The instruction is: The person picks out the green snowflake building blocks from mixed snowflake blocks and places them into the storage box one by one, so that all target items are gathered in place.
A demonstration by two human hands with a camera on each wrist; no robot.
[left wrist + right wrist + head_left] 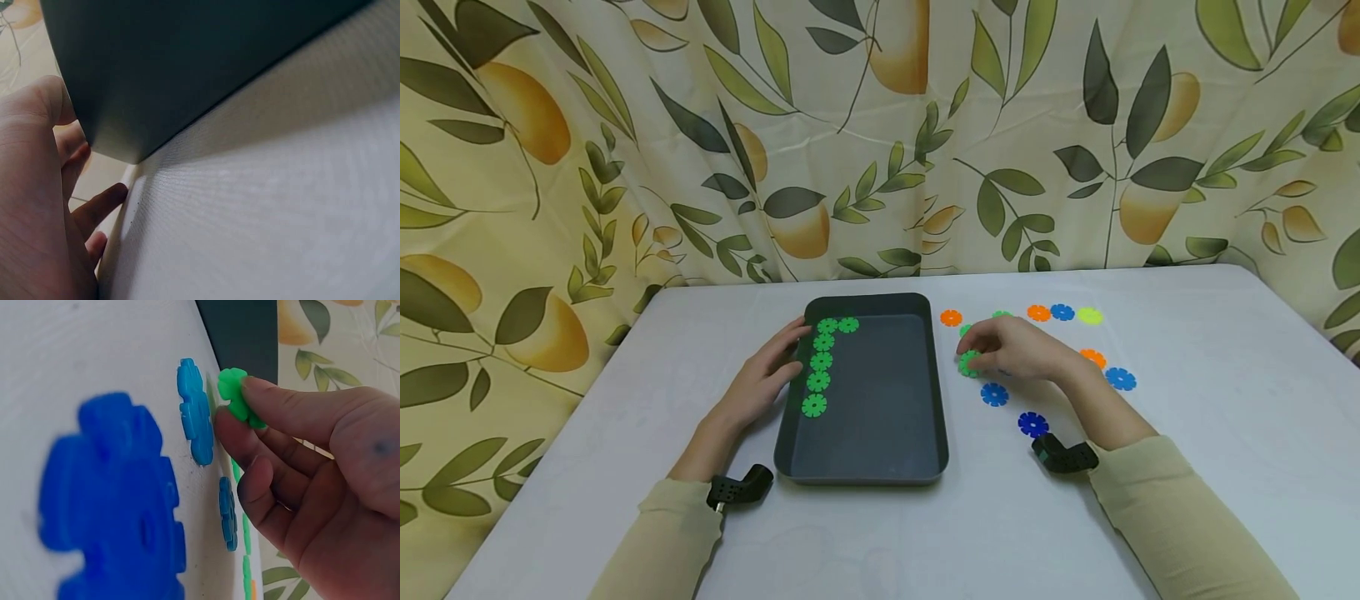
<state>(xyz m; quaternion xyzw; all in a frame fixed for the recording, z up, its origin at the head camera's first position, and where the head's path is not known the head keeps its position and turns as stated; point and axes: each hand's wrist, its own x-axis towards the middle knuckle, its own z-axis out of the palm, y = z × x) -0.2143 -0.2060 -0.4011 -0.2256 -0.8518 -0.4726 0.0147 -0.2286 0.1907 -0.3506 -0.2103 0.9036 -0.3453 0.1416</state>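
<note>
A dark grey rectangular tray [880, 446] lies on the table. Along its inner left side runs a column of several green flower-shaped discs [818, 381], with one more green disc [848, 325] beside the top one. My left hand [758, 379] rests against the tray's left edge; in the left wrist view the thumb touches the tray wall [187, 69] and the fingers extend past its corner. To the right of the tray, my right hand [1022, 348] pinches a green flower-shaped disc [232, 387] between thumb and fingers, just above the table.
Right of the tray lie loose discs: blue ones [995, 394], a dark blue one [1033, 424] near the right wrist, orange ones [951, 317] and a yellow-green one [1090, 316]. Some are partly hidden by the right hand. A patterned curtain [880, 167] hangs behind the white table [850, 542].
</note>
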